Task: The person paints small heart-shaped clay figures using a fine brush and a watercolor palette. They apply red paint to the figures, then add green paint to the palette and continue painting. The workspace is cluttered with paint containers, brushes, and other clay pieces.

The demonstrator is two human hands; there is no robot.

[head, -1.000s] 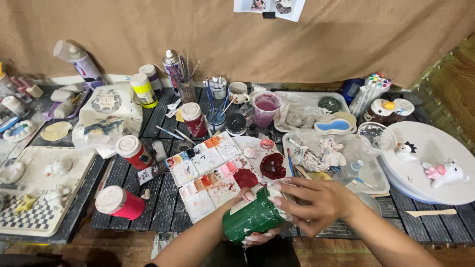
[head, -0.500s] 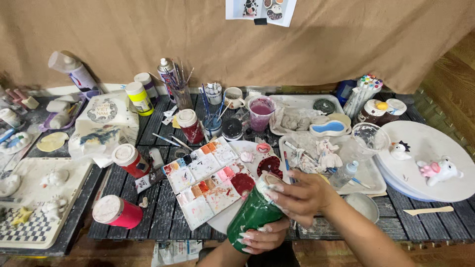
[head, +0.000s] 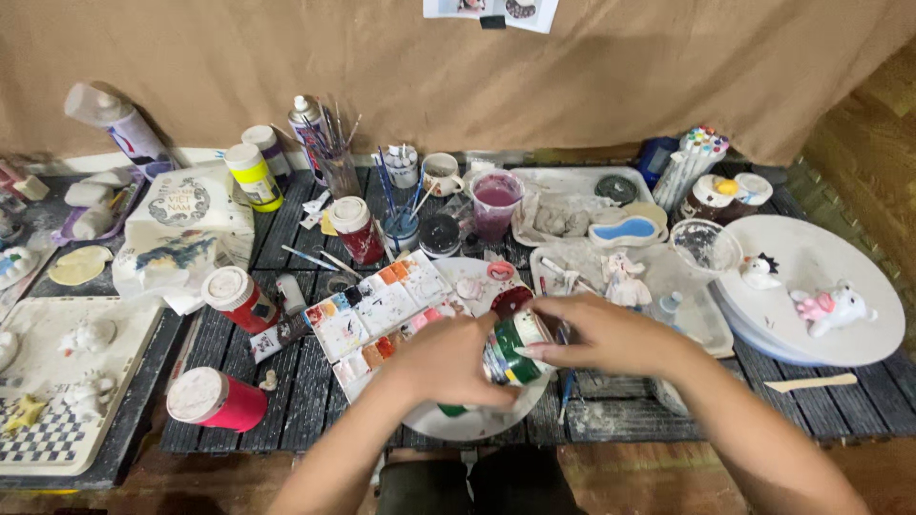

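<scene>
A green paint bottle [head: 509,348] with a white cap lies tilted between both my hands, above a round white plate [head: 477,424]. My left hand [head: 448,360] wraps around the bottle's body from the left. Fingers of my right hand [head: 601,334] close on its cap end from the right. A paint palette [head: 377,310] with red, orange and pink wells sits just left of my hands. A dark red lid [head: 510,300] rests behind the bottle.
Red paint bottles [head: 218,399] [head: 239,298] [head: 358,229] and a yellow one [head: 255,176] stand at left. Brushes in cups [head: 336,157], a cup of purple water [head: 496,202], trays of plaster figures [head: 630,277] and stacked white plates [head: 821,296] fill the slatted table.
The green bottle has risen from low in front of me to over the white plate. My left hand moved up around its body and my right hand shifted onto the cap end.
</scene>
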